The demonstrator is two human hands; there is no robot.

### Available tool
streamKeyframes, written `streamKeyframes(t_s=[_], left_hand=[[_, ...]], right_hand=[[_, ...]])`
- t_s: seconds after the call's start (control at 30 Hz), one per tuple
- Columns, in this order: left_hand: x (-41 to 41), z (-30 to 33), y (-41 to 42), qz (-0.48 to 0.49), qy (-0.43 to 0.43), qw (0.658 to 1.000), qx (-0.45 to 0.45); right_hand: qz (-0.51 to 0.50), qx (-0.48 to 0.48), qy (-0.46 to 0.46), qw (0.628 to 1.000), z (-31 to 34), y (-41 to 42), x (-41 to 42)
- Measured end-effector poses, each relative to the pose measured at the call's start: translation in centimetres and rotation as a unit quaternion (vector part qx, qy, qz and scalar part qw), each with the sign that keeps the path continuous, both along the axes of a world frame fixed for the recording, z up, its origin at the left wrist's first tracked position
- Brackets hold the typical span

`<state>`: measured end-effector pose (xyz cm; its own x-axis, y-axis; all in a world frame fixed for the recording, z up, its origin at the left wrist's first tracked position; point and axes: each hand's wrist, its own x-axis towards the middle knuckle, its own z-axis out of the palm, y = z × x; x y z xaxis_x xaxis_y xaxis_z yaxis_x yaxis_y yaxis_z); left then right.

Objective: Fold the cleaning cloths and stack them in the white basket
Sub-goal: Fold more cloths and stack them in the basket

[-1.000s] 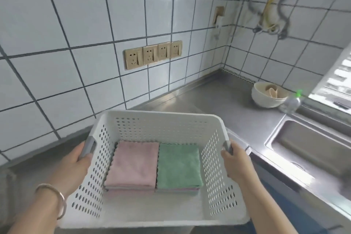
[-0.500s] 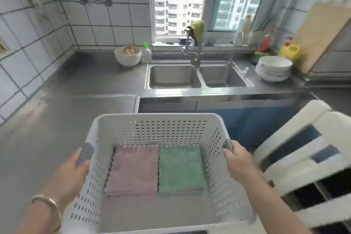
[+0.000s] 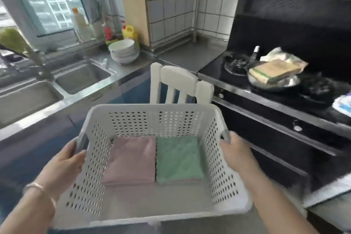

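Cleaning cloths (image 3: 153, 159) lie folded in two side-by-side stacks on the white basket (image 3: 152, 109) floor; no loose cloths visible, so folding appears complete. Left hand (image 3: 64, 159) and right hand (image 3: 235, 152) each grasp a side handle, carrying the basket.

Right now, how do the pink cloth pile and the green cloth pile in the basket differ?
The pink cloth pile lies on the left side of the white basket, nearer the left hand; the green cloth pile lies on the right side, nearer the right hand. The top cloth is pink on one, green on the other. Both are folded flat, sit side by side with edges meeting, and lie toward the basket's far wall.
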<state>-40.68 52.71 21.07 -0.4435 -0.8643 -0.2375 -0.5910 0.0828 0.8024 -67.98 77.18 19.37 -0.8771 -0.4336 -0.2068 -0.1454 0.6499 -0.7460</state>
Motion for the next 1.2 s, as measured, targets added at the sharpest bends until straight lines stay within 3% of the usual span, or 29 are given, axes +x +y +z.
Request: streamKeyframes(t_s=[0.27,0.37,0.47,0.57,0.8,0.97,1.2], left_hand=[[-14.6,1.1,12.4,-0.111,0.059,0.992,0.033],[-20.0,1.1,16.0,-0.132,0.078,0.984,0.088],[-24.5,1.2,18.5,-0.2,0.099,0.97,0.095],[-30.0,1.8,19.6,-0.199,0.131,0.967,0.092],[-43.2,4.9,18.1,-0.215,0.23,0.944,0.098],[-52.5,7.0,13.6,-0.199,0.298,0.93,0.08],[-63.0,9.7,2.1,-0.184,0.295,0.937,0.036]], right_hand=[[-0.114,0.006,-0.01,0.993,1.5,16.9,-6.6],[-0.147,0.028,0.011,0.989,2.2,22.1,-9.0],[-0.184,0.034,0.018,0.982,2.9,25.7,-11.5],[-0.214,0.038,0.033,0.976,3.7,28.1,-14.6],[-0.234,0.038,0.115,0.965,7.5,28.1,-25.9],[-0.236,-0.02,0.155,0.959,11.1,23.5,-35.7],[-0.206,-0.051,0.182,0.96,13.0,13.4,-49.2]])
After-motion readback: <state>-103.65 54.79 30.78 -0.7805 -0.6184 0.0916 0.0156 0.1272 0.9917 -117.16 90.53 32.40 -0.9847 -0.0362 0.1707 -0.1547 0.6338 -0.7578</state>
